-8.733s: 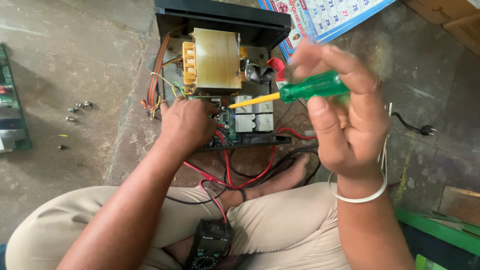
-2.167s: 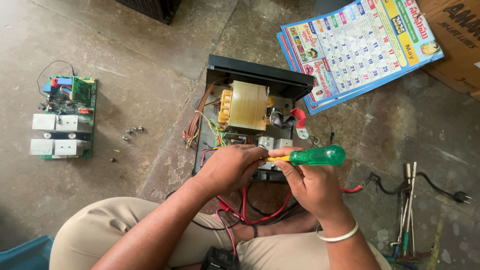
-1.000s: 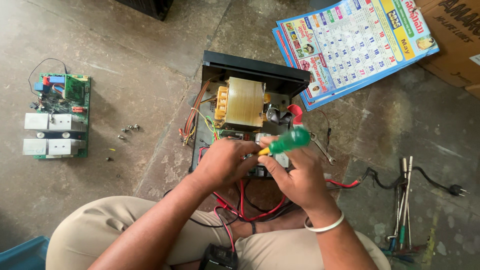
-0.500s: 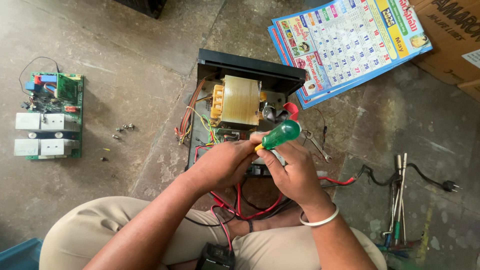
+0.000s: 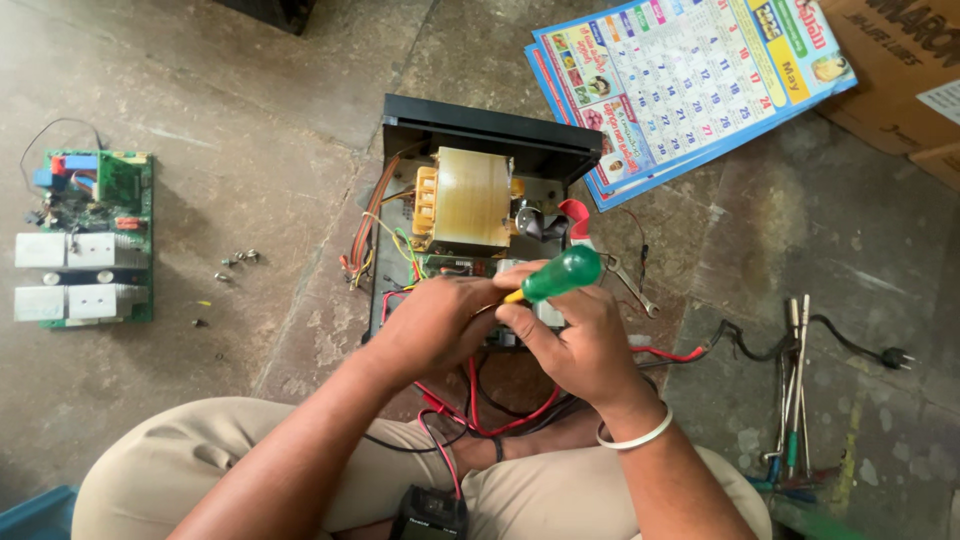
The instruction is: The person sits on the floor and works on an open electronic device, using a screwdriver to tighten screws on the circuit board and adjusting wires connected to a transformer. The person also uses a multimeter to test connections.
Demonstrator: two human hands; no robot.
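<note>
Fingers of the right hand point(image 5: 580, 345) wrap the green screwdriver point(image 5: 560, 274), its tip angled down into the open metal box point(image 5: 480, 130). Left hand point(image 5: 435, 320) curls closed, pinching at the tip – a screw is probably being worked, which calls for steady pressure.

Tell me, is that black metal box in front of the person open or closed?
Open. The black box has no top cover, so its yellow-wrapped transformer and coloured wires show. Both hands work inside; the right hand holds a green-handled screwdriver.
</note>
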